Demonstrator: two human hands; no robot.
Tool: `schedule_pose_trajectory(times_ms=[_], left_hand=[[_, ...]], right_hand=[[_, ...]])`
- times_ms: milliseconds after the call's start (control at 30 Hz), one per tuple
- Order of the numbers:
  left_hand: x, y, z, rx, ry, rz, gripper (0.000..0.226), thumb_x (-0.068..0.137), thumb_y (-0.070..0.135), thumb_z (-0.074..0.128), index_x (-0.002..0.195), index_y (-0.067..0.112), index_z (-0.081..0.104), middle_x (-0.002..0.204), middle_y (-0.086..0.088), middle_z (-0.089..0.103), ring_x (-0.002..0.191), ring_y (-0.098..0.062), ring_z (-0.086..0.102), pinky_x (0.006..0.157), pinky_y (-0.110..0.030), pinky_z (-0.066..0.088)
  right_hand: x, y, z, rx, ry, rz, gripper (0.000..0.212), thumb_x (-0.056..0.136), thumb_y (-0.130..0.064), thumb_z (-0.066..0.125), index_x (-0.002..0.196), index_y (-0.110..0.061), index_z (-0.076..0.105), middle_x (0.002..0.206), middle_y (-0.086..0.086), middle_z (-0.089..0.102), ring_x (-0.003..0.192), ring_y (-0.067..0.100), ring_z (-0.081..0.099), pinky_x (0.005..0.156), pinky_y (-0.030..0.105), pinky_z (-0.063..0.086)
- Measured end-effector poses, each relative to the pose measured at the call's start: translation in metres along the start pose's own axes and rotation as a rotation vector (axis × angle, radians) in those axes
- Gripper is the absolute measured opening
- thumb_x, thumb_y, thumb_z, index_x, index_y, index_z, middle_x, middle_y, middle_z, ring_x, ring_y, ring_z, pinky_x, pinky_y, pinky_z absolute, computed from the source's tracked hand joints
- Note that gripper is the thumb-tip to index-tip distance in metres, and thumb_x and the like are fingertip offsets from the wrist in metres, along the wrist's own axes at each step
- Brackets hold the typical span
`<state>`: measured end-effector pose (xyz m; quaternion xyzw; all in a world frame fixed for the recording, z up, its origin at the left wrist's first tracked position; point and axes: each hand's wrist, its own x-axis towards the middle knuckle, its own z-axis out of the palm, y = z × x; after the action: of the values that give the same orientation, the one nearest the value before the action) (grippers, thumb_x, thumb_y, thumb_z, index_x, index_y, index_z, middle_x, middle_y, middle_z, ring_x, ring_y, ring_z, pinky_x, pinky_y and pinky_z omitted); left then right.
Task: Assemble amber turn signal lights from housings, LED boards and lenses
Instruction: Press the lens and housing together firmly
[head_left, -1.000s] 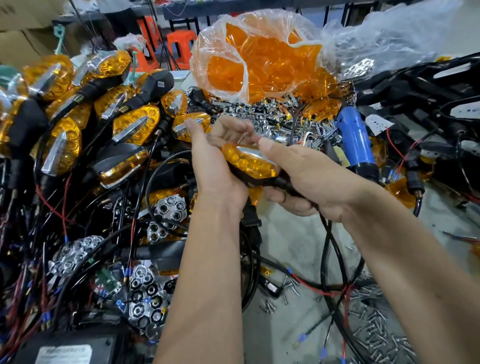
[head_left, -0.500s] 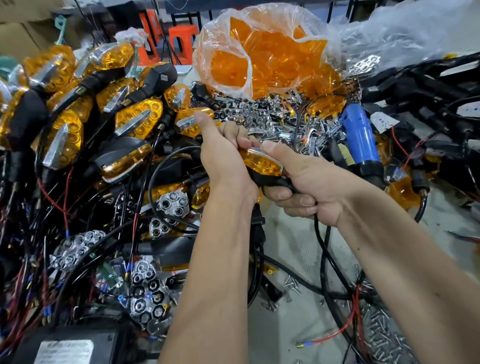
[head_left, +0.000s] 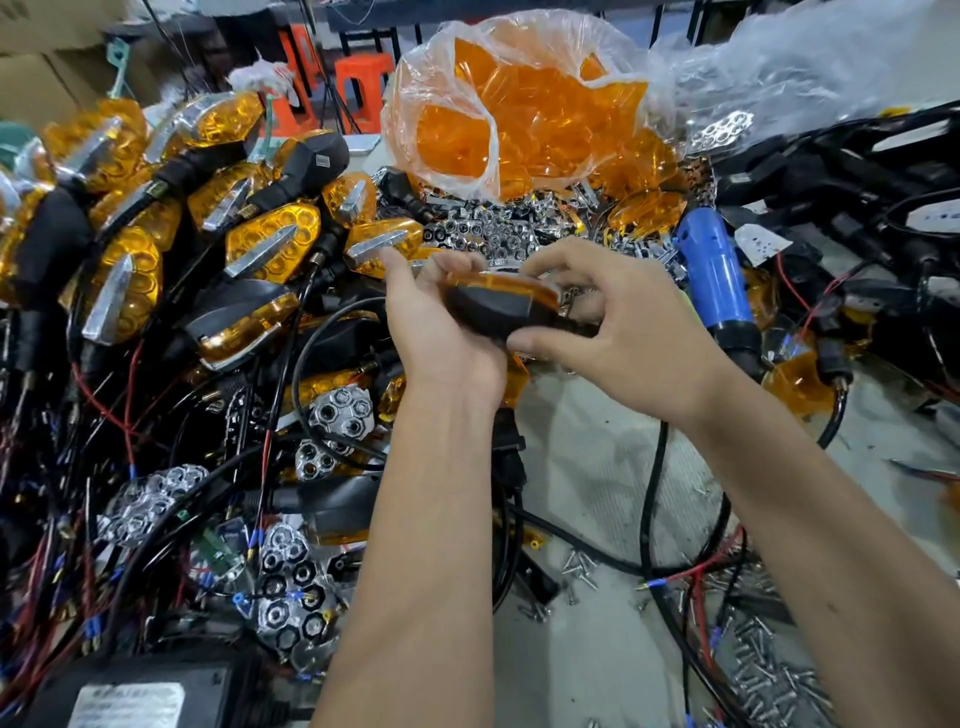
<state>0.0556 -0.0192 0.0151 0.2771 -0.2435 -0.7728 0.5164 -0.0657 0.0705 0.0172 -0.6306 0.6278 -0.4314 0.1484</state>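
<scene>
A turn signal (head_left: 498, 304) with a black housing and an amber lens sits between both hands above the table's middle. My left hand (head_left: 441, 327) cradles it from the left, palm under the housing and fingers up behind it. My right hand (head_left: 618, 327) grips its right end, thumb under the housing and fingers curled over the lens. A black cable (head_left: 649, 499) hangs down from the light. Behind the hands stands a clear bag of amber lenses (head_left: 524, 114).
Finished amber lights (head_left: 270, 244) are heaped at the left over tangled wires. Chrome reflector pieces (head_left: 343, 410) and LED boards lie at lower left. A blue electric screwdriver (head_left: 719, 280) lies at the right. Loose screws (head_left: 769, 670) are scattered on the grey table (head_left: 597, 467).
The light has been turned so its black housing faces me instead of the amber lens. My right hand's fingers now curl over its top.
</scene>
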Motion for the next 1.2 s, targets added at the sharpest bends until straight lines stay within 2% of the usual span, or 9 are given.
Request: schedule_pose_trajectory(times_ms=[67, 133, 267, 400, 533, 633, 833, 967, 1200], left_hand=[[-0.002, 0.0, -0.001, 0.124, -0.044, -0.013, 0.067, 0.105, 0.066, 0.029, 0.083, 0.013, 0.064, 0.09, -0.011, 0.064, 0.083, -0.027, 0.063, 0.079, -0.04, 0.052], [-0.004, -0.001, -0.001, 0.276, -0.099, 0.01, 0.053, 0.105, 0.058, 0.041, 0.098, 0.015, 0.071, 0.098, -0.013, 0.07, 0.097, -0.03, 0.065, 0.091, -0.046, 0.053], [-0.005, -0.003, -0.002, 0.429, -0.196, 0.048, 0.025, 0.103, 0.036, 0.058, 0.112, 0.018, 0.072, 0.107, -0.006, 0.075, 0.099, -0.021, 0.069, 0.095, -0.043, 0.055], [-0.006, -0.006, 0.0, 0.425, -0.163, 0.114, 0.058, 0.108, 0.053, 0.038, 0.08, 0.025, 0.081, 0.098, -0.001, 0.078, 0.095, -0.021, 0.072, 0.092, -0.047, 0.056], [-0.008, -0.011, 0.006, 0.293, -0.075, 0.239, 0.071, 0.109, 0.054, 0.033, 0.055, 0.019, 0.064, 0.066, -0.001, 0.066, 0.067, -0.018, 0.065, 0.077, -0.038, 0.056], [-0.009, -0.011, 0.009, 0.17, -0.056, 0.228, 0.064, 0.108, 0.055, 0.035, 0.057, 0.016, 0.042, 0.061, -0.001, 0.049, 0.057, -0.016, 0.05, 0.065, -0.03, 0.049], [-0.01, -0.008, 0.009, 0.14, -0.068, 0.22, 0.064, 0.109, 0.051, 0.037, 0.056, 0.017, 0.031, 0.059, -0.003, 0.036, 0.052, -0.014, 0.036, 0.055, -0.026, 0.036], [-0.012, -0.005, 0.008, 0.167, -0.102, 0.253, 0.066, 0.108, 0.053, 0.039, 0.052, 0.019, 0.03, 0.055, -0.001, 0.032, 0.051, -0.014, 0.033, 0.052, -0.025, 0.033], [-0.012, 0.001, 0.007, 0.059, -0.037, 0.212, 0.065, 0.109, 0.047, 0.042, 0.05, 0.022, 0.032, 0.052, 0.003, 0.034, 0.05, -0.014, 0.032, 0.048, -0.023, 0.038]], right_hand=[[0.001, 0.004, 0.0, 0.036, 0.046, 0.063, 0.031, 0.092, -0.026, 0.076, 0.121, -0.022, 0.067, 0.105, -0.005, 0.073, 0.084, 0.014, 0.073, 0.077, 0.04, 0.061], [0.002, 0.007, -0.001, 0.104, 0.056, 0.139, 0.016, 0.104, -0.03, 0.06, 0.115, -0.022, 0.069, 0.093, -0.003, 0.073, 0.069, 0.01, 0.067, 0.061, 0.028, 0.054], [0.002, 0.012, -0.005, 0.53, 0.01, 0.41, 0.049, 0.111, -0.047, 0.037, 0.105, -0.008, 0.066, 0.073, 0.008, 0.07, 0.045, 0.014, 0.042, 0.039, 0.019, 0.029], [-0.001, 0.011, -0.009, 0.653, -0.228, 0.506, 0.064, 0.108, -0.056, 0.036, 0.101, -0.002, 0.07, 0.068, 0.014, 0.063, 0.043, 0.015, 0.037, 0.038, 0.019, 0.022], [-0.004, 0.005, -0.007, 0.687, -0.365, 0.553, 0.058, 0.107, -0.055, 0.04, 0.088, -0.01, 0.07, 0.067, 0.017, 0.062, 0.041, 0.015, 0.04, 0.035, 0.017, 0.025], [-0.004, 0.002, -0.004, 0.718, -0.41, 0.527, 0.055, 0.106, -0.057, 0.042, 0.098, -0.008, 0.066, 0.078, 0.022, 0.066, 0.047, 0.018, 0.048, 0.033, 0.019, 0.029], [-0.005, -0.004, 0.003, 0.788, -0.466, 0.542, 0.049, 0.1, -0.05, 0.053, 0.096, -0.003, 0.067, 0.082, 0.018, 0.068, 0.055, 0.017, 0.054, 0.035, 0.016, 0.033], [-0.005, -0.007, 0.005, 0.835, -0.472, 0.502, 0.044, 0.099, -0.042, 0.052, 0.101, 0.002, 0.062, 0.08, 0.017, 0.063, 0.048, 0.01, 0.043, 0.036, 0.014, 0.025], [-0.001, -0.012, 0.005, 0.762, -0.456, 0.439, 0.039, 0.089, -0.045, 0.064, 0.081, -0.006, 0.06, 0.061, 0.004, 0.059, 0.038, 0.004, 0.03, 0.034, 0.014, 0.019]])
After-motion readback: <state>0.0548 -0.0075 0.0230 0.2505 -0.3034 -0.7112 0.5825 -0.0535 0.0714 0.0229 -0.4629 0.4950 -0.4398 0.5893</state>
